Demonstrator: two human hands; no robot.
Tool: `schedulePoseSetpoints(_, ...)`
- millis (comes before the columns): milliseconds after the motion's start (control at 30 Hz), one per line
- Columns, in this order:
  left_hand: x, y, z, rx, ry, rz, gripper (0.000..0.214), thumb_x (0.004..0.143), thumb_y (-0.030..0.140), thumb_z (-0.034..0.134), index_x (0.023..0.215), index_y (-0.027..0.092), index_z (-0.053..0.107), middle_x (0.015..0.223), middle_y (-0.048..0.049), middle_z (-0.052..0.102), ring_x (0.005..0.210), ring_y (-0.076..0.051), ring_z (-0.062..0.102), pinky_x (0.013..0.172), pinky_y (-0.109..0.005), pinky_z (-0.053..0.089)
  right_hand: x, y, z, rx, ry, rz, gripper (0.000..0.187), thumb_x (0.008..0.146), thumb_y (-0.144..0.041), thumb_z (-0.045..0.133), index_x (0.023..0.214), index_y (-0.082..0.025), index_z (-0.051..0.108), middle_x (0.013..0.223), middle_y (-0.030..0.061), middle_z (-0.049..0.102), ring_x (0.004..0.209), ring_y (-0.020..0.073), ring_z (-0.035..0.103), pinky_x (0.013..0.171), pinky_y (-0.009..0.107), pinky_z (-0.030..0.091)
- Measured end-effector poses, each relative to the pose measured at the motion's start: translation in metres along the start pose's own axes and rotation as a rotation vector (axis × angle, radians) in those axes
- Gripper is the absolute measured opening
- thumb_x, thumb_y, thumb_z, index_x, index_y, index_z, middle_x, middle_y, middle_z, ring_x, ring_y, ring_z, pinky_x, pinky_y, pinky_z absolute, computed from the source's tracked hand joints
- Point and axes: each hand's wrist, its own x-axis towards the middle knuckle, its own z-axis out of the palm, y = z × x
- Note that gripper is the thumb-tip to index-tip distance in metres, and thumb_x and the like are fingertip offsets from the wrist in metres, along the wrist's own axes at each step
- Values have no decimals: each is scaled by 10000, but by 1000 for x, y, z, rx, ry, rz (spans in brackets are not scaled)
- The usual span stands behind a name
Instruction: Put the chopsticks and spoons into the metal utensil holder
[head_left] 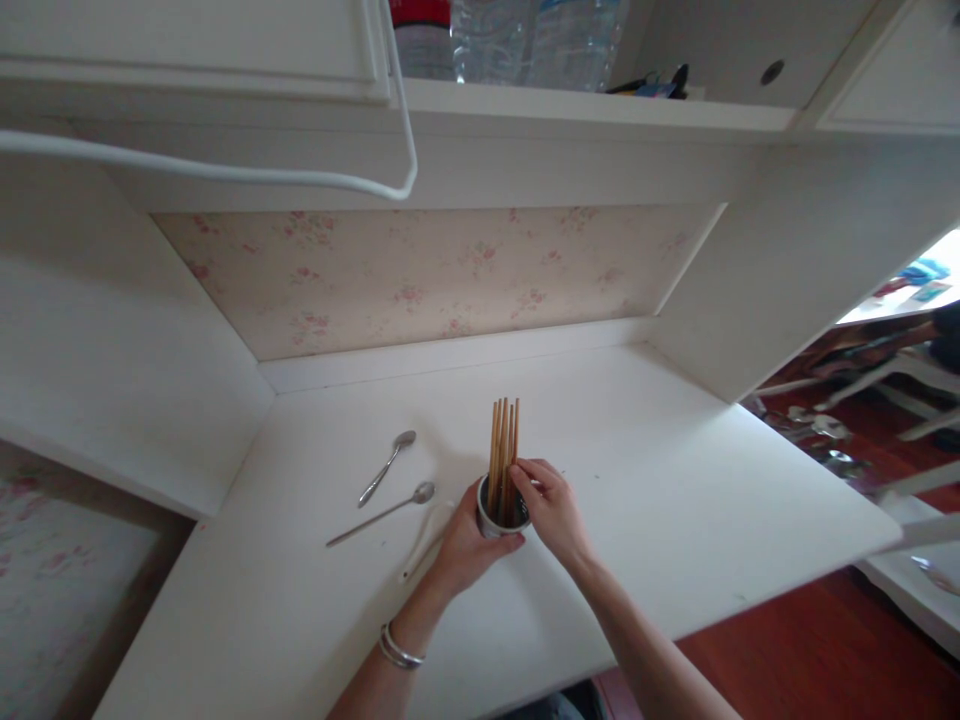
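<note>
Forearms [637,630] cross the desk's [637,450] front edge; between that and the back edge, the left hand [466,548] wraps the cup [495,527] and the right hand [553,503] pinches one of its chopsticks [501,440]. Handling these seems the step; the next move likely calls for a steady cup.

One camera at work, and I see it riding on the person's head, looking forward and down across the white desk [652,500]! The left hand [466,545] and right hand [555,508] sit close, at six o'clock, within arm's reach. It's a wide sweep, too: open shelf [712,112] at twelve, flowered panel [409,265] just under it, red floor [795,640] out at four.
</note>
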Motion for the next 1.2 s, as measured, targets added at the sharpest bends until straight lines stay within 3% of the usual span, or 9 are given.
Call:
schedulePoseSetpoints(233, 0, 7, 2, -38, -37, 14, 782, 641, 227, 844, 1323, 192, 464, 1332, -130, 575, 1237, -285, 533, 1070, -449, 389, 4, -8, 1, -16, -3, 4, 348, 915, -478, 538, 921, -206, 755, 932, 86, 706, 841, 228, 651, 701, 340, 528)
schedulePoseSetpoints(367, -1, 9, 2, -44, -40, 3, 796, 629, 201, 846, 1330, 212, 470, 1346, -123, 569, 1241, -281, 532, 1077, -450, 385, -2, 1, -2, 125, -66, 72, 380, 884, -480, 586, 1143, -218, 680, 1110, 93, 691, 987, 256, 652, 831, 394, 535)
schedulePoseSetpoints(500, -1, 14, 3, 16, -31, 3, 736, 638, 229, 837, 1299, 212, 513, 1292, -108, 607, 1188, -285, 565, 1044, -454, 417, -18, 13, -3, 331, -193, 93, 675, 780, -427, 728, 1385, -292, 460, 1375, 70, 559, 1267, 276, 518, 1068, 471, 400)
schedulePoseSetpoints(633, 1, 21, 10, 35, -44, 55, 656, 674, 256, 807, 1268, 180, 540, 1235, -119, 635, 1110, -277, 601, 990, -425, 462, -31, 18, 3, 408, -224, 85, 1055, 599, -312, 872, 1462, -312, 265, 1396, 87, 529, 1285, 286, 504, 1094, 471, 373)
schedulePoseSetpoints(767, -4, 31, 12, 152, -41, 85, 599, 691, 193, 769, 1250, 199, 555, 1212, -89, 645, 1099, -257, 604, 984, -408, 464, -30, 21, 9, 333, -143, 102, 902, 596, -254, 859, 1355, -266, 371, 1261, 91, 612, 1180, 284, 578, 1035, 462, 433)
schedulePoseSetpoints(900, -17, 43, -15, 419, 8, 5, 540, 705, 219, 754, 1222, 228, 600, 1240, -80, 642, 1133, -257, 593, 1006, -396, 445, -22, 25, 12, 302, -135, 69, 796, 617, -251, 832, 1295, -249, 414, 1189, 82, 644, 1095, 272, 615, 967, 453, 477)
schedulePoseSetpoints(1000, -25, 53, -51, 686, 90, -91, 234, 836, 325, 619, 1026, 199, 671, 1001, -76, 711, 901, -224, 662, 852, -359, 505, -13, 31, 16, 265, -83, 68, 828, 596, -261, 840, 1302, -242, 408, 1188, 86, 644, 1102, 278, 609, 979, 471, 461)
schedulePoseSetpoints(1067, -27, 59, -76, 896, 140, -61, 182, 888, 307, 530, 921, 196, 671, 892, -63, 704, 835, -210, 653, 822, -345, 496, -7, 36, 20, 245, -72, 54, 851, 586, -273, 849, 1314, -238, 409, 1206, 92, 638, 1121, 281, 600, 1002, 482, 439)
schedulePoseSetpoints(1200, -31, 65, -114, 1255, 152, -7, 185, 879, 185, 500, 971, 190, 661, 1017, -76, 681, 982, -239, 613, 918, -379, 455, -1, 47, 28, 260, -112, 29, 838, 600, -287, 852, 1323, -226, 432, 1241, 104, 635, 1147, 281, 594, 1027, 487, 416)
